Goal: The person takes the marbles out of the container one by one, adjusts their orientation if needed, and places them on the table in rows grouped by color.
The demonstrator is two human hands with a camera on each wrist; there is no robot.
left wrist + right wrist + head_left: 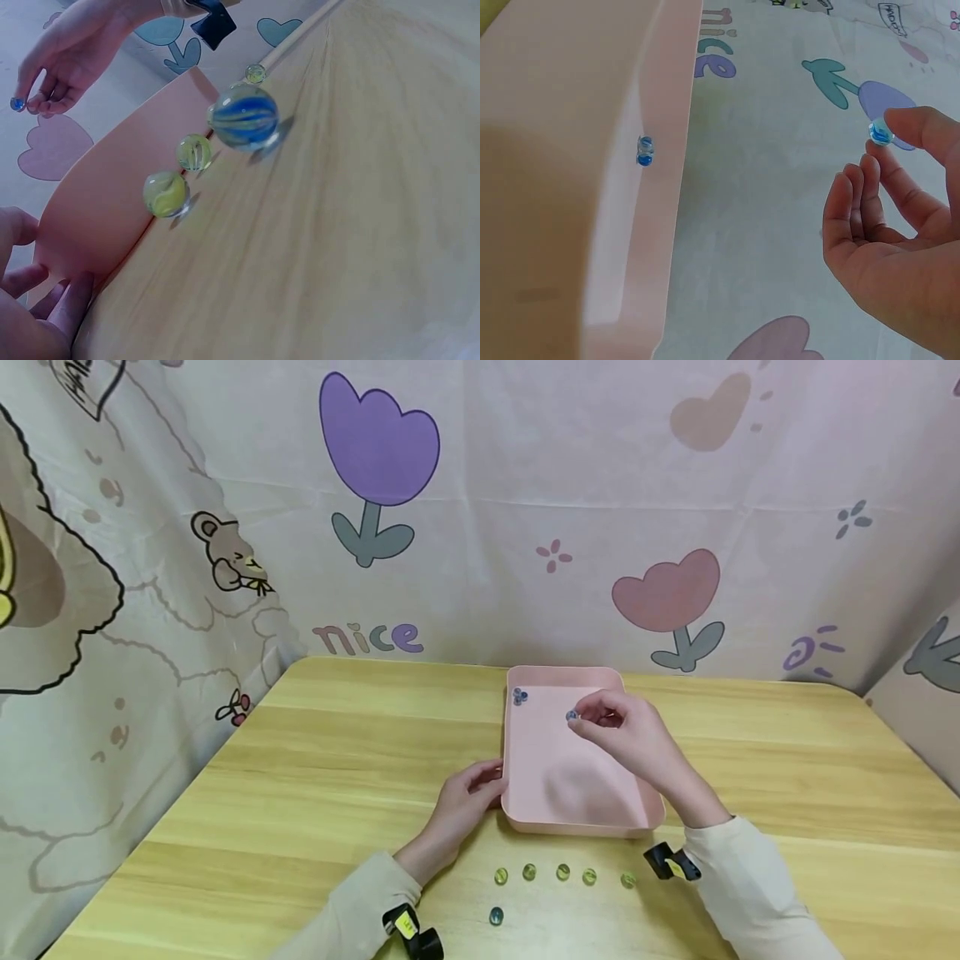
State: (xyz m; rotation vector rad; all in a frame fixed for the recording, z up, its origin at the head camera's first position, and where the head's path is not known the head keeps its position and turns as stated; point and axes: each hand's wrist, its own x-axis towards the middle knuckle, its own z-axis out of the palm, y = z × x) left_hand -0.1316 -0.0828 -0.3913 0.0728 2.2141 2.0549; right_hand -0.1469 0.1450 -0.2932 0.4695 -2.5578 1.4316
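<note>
Above the pink tray [558,810], my right hand [630,731] pinches a small blue-and-clear glass marble [881,132] between thumb and index finger. Its other fingers curve loosely below. My left hand [457,802] rests against the tray's left side, fingertips touching the outer wall [120,195]. A small cluster of blue marbles [519,696] lies in the tray's far left corner. In front of the tray, several yellow-green marbles [563,872] form a loose row on the table. A blue-striped marble [246,118] sits nearer, below the row's left end.
The wooden table [337,760] extends to both sides of the tray. Behind it hangs a patterned cloth [487,527] with flowers and hearts, close to the tray's far end. Black cameras [672,862] are strapped to both wrists over pale sleeves [750,885].
</note>
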